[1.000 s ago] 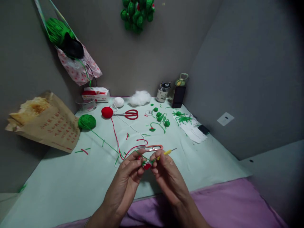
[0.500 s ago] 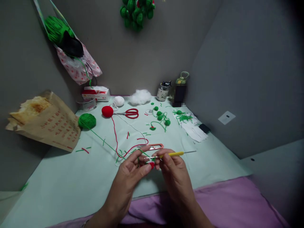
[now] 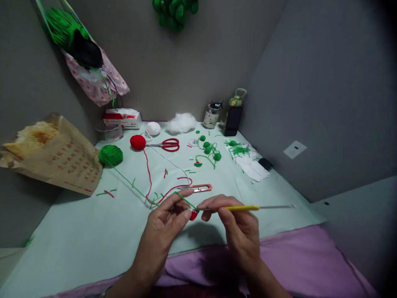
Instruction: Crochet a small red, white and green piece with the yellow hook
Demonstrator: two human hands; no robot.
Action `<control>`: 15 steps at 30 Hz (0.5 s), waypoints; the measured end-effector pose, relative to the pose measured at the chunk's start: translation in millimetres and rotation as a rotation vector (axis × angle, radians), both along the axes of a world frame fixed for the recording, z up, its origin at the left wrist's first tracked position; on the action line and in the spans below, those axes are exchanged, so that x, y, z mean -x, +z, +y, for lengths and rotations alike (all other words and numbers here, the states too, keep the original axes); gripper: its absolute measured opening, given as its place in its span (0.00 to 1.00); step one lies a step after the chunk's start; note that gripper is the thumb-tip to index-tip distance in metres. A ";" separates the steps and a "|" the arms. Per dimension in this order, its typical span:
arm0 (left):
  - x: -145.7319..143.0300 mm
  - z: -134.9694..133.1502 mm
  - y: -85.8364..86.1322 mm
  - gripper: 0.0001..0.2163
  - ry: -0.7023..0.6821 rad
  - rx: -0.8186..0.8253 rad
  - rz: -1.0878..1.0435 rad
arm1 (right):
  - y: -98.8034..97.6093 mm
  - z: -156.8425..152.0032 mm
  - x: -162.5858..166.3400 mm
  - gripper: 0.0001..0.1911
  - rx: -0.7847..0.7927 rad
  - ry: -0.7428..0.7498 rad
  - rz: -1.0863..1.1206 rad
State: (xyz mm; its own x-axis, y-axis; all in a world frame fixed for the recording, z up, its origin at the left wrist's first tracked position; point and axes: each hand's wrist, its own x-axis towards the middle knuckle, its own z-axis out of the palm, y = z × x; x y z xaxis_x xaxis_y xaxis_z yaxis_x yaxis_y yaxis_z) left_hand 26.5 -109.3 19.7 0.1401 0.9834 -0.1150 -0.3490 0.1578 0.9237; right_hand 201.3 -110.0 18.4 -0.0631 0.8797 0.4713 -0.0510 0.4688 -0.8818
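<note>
My left hand pinches a small crochet piece in red, white and green, with green yarn stretched over the raised index finger. A crochet hook with a yellow handle is gripped in my right hand. Its left tip meets the green yarn at the top of the piece; the bare metal end points right. From the left fingers the strand runs back to a green yarn ball. Just beyond the hands lie orange thread snips.
Behind stand a red yarn ball, red-handled scissors, a white yarn ball and stuffing. Small green crocheted balls lie right of centre. A paper bag with bread is at left, a phone at back right.
My right hand has moved right with the hook, drawing its tip from across the piece to the piece's right edge. The whole view has shifted slightly.
</note>
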 end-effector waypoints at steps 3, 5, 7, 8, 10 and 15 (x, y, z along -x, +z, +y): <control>-0.4 0.9 -0.2 0.17 0.025 -0.020 0.070 | 4.3 -2.9 -1.2 0.12 -0.188 -0.006 -0.194; -1.4 0.6 0.6 0.16 0.070 -0.031 0.090 | 6.5 -3.1 -1.1 0.12 -0.321 -0.036 -0.325; -2.8 -0.3 1.8 0.17 0.109 -0.034 0.070 | 7.2 -3.2 0.0 0.13 -0.465 -0.112 -0.478; -3.5 -0.8 2.6 0.18 0.110 -0.024 0.030 | 6.7 -3.5 0.8 0.13 -0.524 -0.157 -0.553; -4.4 -1.1 4.7 0.22 0.053 0.043 -0.109 | 4.3 -4.6 2.4 0.15 -0.576 -0.208 -0.653; -1.7 1.5 10.7 0.25 -0.079 0.275 -0.361 | -2.1 -4.1 4.5 0.15 -0.281 -0.162 -0.254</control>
State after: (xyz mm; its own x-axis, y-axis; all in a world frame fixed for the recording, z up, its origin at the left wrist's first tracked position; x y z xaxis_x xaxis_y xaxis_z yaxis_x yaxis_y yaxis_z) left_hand 28.3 -107.8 30.4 0.2924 0.9080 -0.3002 -0.6179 0.4189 0.6654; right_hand 196.8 -114.2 16.3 -0.0796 0.7274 0.6816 0.2457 0.6770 -0.6938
